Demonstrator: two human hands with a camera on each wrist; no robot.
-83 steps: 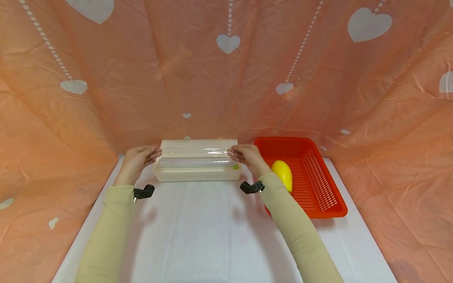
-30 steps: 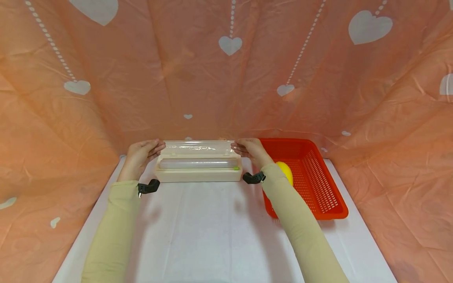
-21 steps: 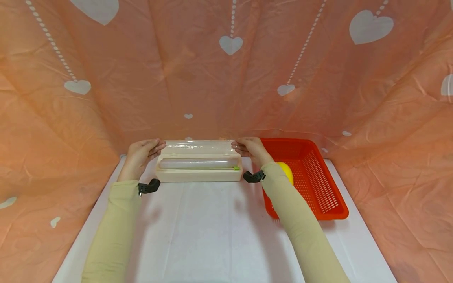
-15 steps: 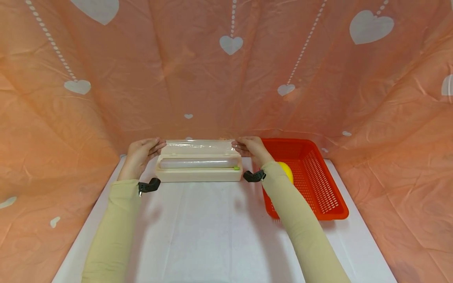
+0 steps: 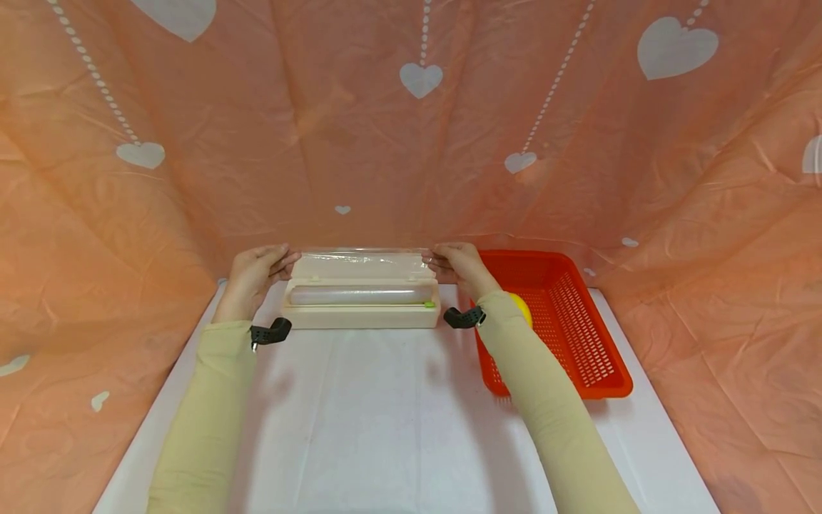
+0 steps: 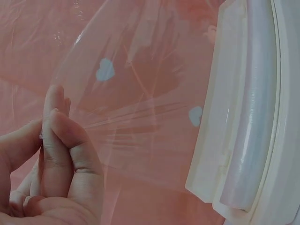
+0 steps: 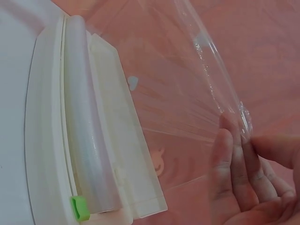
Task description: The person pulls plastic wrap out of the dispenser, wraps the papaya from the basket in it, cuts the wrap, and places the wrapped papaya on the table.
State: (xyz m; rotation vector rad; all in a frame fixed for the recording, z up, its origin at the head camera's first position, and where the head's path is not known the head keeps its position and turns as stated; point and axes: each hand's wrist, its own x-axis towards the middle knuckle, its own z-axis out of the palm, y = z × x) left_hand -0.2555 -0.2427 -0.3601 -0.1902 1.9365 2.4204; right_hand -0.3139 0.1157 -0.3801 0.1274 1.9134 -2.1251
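A cream cling film dispenser [image 5: 359,318] stands at the back of the table, its lid tipped back. Inside lies a roll of film [image 5: 361,295], with a green slider [image 7: 79,208] at the right end of the front edge. Clear cling film [image 6: 145,93] stretches from the box to both hands, above and behind the lid. My left hand [image 5: 253,278] pinches its left corner between thumb and fingers. At the opposite corner my right hand [image 5: 464,268] pinches the film, which bunches at the fingertips. Creases fan out from each pinch.
To the right stands a red perforated basket [image 5: 581,335]. A yellow mango-shaped fruit [image 5: 522,308] lies in it, partly hidden by my right sleeve. A white cloth [image 5: 366,428] covers the table. An orange curtain with hearts [image 5: 359,143] hangs close behind the dispenser.
Both hands have moved away, up and back, drawing the film from over the roll to above the lid's back edge. The dispenser and basket stay put.
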